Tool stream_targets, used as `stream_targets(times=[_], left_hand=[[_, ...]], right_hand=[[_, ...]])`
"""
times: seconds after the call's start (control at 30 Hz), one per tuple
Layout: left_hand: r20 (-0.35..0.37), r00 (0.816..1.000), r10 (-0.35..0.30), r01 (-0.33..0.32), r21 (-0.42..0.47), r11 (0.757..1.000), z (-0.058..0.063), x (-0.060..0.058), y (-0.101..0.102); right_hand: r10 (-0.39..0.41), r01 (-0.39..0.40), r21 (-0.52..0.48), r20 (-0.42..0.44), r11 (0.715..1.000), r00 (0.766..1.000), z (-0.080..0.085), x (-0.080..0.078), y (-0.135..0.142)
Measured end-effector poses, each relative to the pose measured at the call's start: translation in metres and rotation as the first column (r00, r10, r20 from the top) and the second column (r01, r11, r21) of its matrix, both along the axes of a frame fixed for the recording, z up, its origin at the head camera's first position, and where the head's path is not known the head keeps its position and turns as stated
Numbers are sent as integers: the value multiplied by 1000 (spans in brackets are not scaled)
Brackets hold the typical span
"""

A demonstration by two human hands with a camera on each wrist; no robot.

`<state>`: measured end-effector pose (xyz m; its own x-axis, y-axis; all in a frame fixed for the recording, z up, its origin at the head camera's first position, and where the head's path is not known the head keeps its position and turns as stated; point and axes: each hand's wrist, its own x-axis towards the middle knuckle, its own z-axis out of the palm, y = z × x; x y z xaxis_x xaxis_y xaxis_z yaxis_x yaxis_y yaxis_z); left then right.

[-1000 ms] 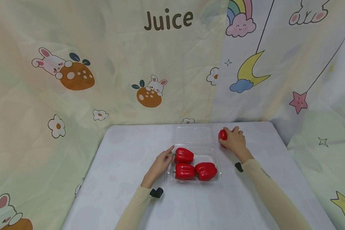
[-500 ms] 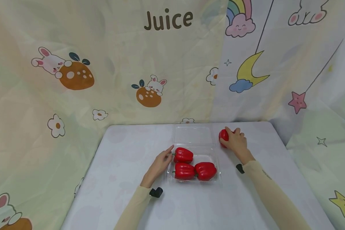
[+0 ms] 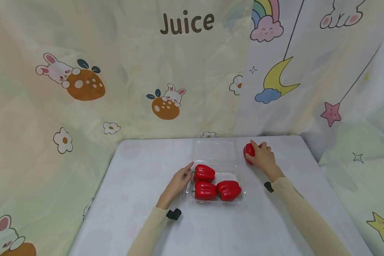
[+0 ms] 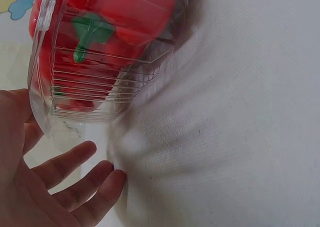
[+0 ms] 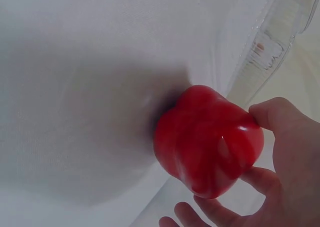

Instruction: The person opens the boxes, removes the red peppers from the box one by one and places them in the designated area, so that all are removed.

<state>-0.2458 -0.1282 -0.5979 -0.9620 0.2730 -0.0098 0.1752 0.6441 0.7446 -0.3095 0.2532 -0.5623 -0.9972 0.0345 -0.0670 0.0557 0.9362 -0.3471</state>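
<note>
A clear plastic clamshell box [image 3: 225, 176] lies with its lid folded back on the table. Three red bell peppers sit inside: one at the back left [image 3: 204, 173], one at the front left [image 3: 205, 191] and one at the front right [image 3: 229, 191]. At the box's left rim is my left hand [image 3: 178, 181], its fingers extended; the left wrist view shows the rim by the thumb side. To the right of the box, my right hand [image 3: 263, 158] pinches another red bell pepper [image 5: 207, 142] between thumb and fingers. That pepper appears to rest on the table.
The transparent lid [image 3: 215, 150] reaches back towards the table's far edge. A white cloth covers the table [image 3: 140, 170]. Patterned curtains [image 3: 131, 71] hang behind it and at both sides.
Over the last second my right hand and its bell pepper have shifted very slightly. My left hand and the box have stayed in place.
</note>
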Motion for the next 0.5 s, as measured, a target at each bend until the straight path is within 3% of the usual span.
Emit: stream_targets(times=[0.5], left_hand=[[8, 1000, 13, -13, -8, 1000, -1, -1, 0]], right_hand=[[-16, 17, -52, 30, 999, 999, -5, 0, 0]])
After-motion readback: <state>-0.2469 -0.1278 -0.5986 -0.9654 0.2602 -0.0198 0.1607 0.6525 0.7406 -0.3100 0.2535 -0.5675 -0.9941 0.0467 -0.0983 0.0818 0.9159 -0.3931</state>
